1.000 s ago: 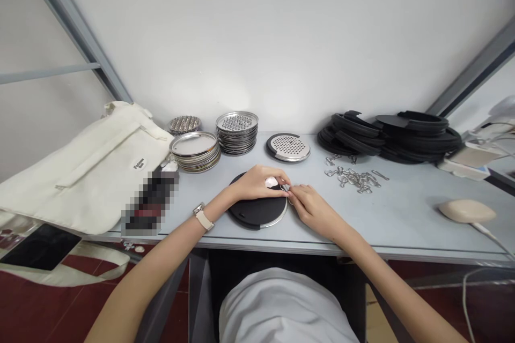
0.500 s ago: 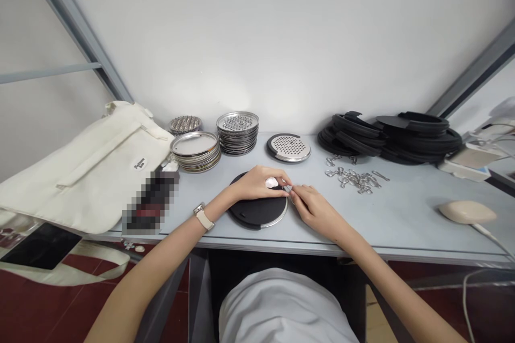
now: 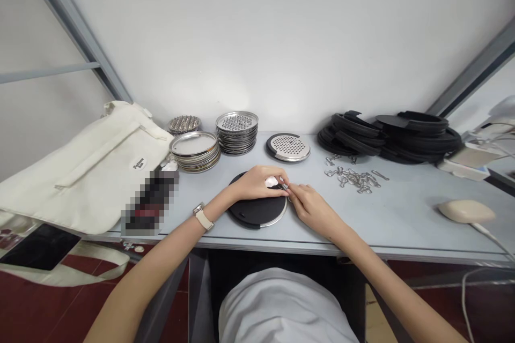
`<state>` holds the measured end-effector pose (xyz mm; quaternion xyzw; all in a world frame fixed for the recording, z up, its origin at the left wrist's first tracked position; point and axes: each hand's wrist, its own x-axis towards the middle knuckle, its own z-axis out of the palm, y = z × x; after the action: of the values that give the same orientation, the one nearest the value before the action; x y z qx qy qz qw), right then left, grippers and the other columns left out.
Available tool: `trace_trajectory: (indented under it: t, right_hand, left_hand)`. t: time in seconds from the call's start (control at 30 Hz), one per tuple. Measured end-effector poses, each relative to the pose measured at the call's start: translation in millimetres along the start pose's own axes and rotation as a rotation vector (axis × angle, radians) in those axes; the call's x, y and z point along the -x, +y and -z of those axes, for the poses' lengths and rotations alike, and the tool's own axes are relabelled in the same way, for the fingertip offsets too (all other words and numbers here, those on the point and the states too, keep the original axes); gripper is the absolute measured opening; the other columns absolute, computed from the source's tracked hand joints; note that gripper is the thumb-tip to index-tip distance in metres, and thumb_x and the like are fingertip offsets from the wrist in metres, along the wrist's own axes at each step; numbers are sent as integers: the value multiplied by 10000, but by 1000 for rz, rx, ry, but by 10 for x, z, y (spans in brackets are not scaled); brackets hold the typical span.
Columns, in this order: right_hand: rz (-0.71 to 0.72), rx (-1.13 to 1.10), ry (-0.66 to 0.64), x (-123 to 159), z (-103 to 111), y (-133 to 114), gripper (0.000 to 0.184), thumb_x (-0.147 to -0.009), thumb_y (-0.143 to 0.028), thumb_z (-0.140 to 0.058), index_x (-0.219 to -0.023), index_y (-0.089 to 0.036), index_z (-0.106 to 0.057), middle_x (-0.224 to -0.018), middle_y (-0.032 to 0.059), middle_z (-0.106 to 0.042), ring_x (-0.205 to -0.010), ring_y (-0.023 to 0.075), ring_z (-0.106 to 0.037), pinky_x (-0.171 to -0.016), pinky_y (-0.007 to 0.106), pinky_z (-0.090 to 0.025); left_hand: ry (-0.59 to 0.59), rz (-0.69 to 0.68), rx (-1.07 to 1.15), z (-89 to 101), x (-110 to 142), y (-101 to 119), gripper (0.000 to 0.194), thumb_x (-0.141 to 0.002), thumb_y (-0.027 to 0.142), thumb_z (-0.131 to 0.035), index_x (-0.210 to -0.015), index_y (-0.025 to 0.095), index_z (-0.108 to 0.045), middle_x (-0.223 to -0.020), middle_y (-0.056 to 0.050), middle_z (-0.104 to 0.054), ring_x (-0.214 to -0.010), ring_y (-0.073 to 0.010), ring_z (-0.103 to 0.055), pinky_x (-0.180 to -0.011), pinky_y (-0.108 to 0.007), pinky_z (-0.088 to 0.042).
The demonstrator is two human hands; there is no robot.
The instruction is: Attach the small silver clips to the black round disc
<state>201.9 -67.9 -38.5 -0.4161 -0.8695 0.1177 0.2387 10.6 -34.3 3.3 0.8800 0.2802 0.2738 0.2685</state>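
A round black cover (image 3: 257,210) with a silver metal rim lies flat on the table in front of me. My left hand (image 3: 259,183) reaches over its far side, thumb and forefinger pinched close to the right rim. From the right, my right hand (image 3: 310,204) meets it there, its fingertips pinched together. A glint of bright metal, which looks like a small wire clip (image 3: 284,186), shows between the fingertips, mostly hidden. A white patch shows through the loop of my left fingers. Several loose wire clips (image 3: 354,178) lie in a heap to the right.
Behind stand a stack of metal grater discs (image 3: 237,136), a stack of metal discs (image 3: 195,153), a spiked disc (image 3: 184,124) and a black-rimmed grater disc (image 3: 288,147). Black rings (image 3: 418,136) are piled back right. A white bag (image 3: 88,171) lies left; a corded cream device (image 3: 466,211) sits right.
My right fingertips have shifted slightly left, closer against my left fingertips at the rim. The view has moved very slightly; the cover stays in place.
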Motion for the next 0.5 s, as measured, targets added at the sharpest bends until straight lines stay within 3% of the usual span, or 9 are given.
trace_trajectory:
  t: [0.5]
  right_hand:
    - [-30, -32, -21, 7, 31, -10, 302, -957, -262, -256, -730, -212, -449, -708, 20, -568, -677, 166, -509, -688, 295, -382]
  left_hand:
    - [-3, -14, 43, 1, 10, -21, 205, -784, 330, -629, -903, 163, -636, -892, -22, -669, -866, -130, -603, -816, -220, -430]
